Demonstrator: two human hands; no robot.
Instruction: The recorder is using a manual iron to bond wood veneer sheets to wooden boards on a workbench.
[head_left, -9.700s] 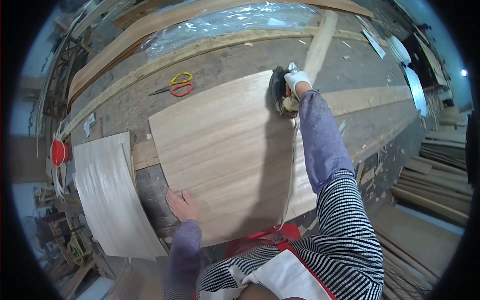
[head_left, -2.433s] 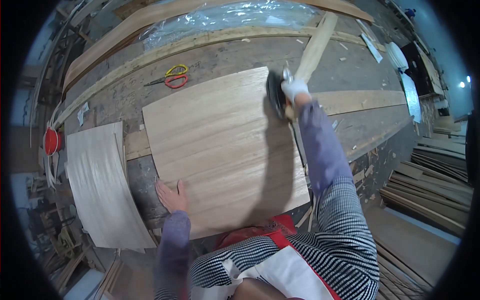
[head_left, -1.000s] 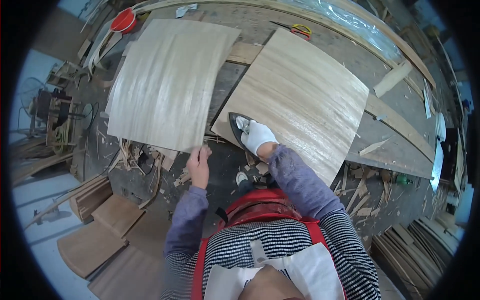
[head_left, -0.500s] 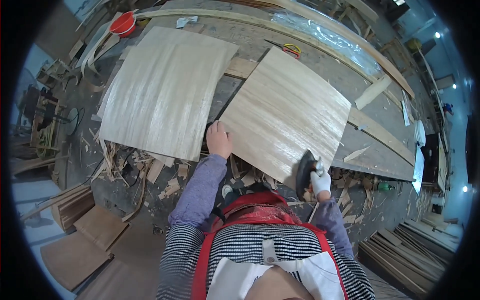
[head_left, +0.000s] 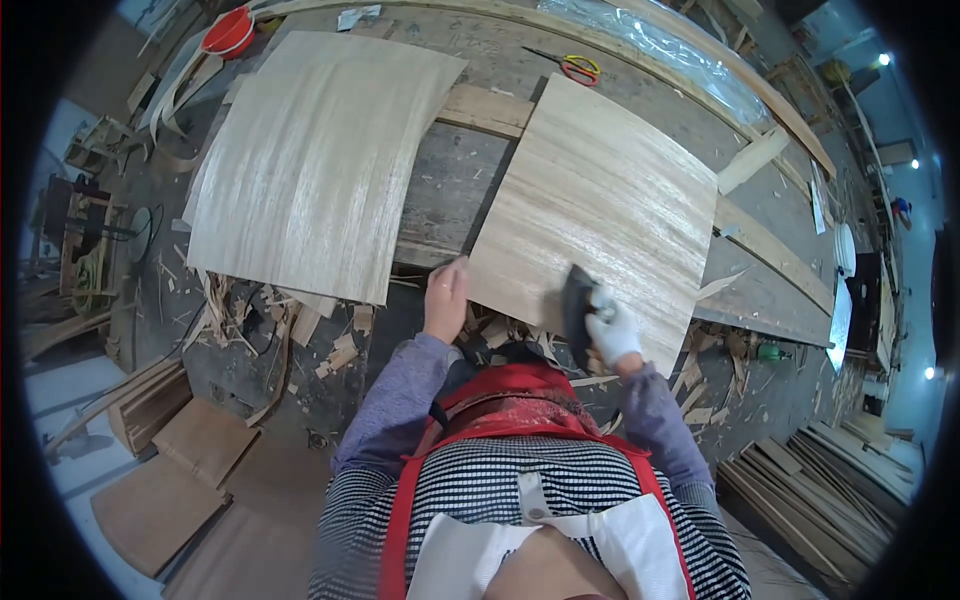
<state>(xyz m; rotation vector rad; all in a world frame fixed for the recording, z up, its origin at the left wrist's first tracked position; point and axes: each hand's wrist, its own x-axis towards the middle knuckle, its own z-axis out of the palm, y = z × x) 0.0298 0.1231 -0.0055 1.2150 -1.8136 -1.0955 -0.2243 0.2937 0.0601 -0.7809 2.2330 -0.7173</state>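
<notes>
My bare left hand [head_left: 447,298] is at the near left corner of a pale wood veneer sheet [head_left: 610,190], fingers close together at its edge. How much of the corner lies between them is partly hidden. In a white glove, my right hand [head_left: 614,335] is closed around the handle of a dark, pointed iron [head_left: 577,305]. The iron rests over the near part of this sheet, slightly blurred. To the left lies a second pale veneer sheet [head_left: 310,170], its surface gently rippled, with a strip of bare workbench [head_left: 455,180] between the two.
Yellow-and-red-handled scissors [head_left: 578,70] lie beyond the right sheet. A red bowl [head_left: 228,33] stands at the far left, clear plastic film [head_left: 660,55] at the far right. Wood scraps [head_left: 340,355] litter the floor below the bench. Stacked boards [head_left: 800,490] are at lower right.
The right sheet has turned slightly and moved right, widening the gap between sheets. My right hand has brought the iron left and farther onto the sheet. My left hand has shifted slightly right and nearer me.
</notes>
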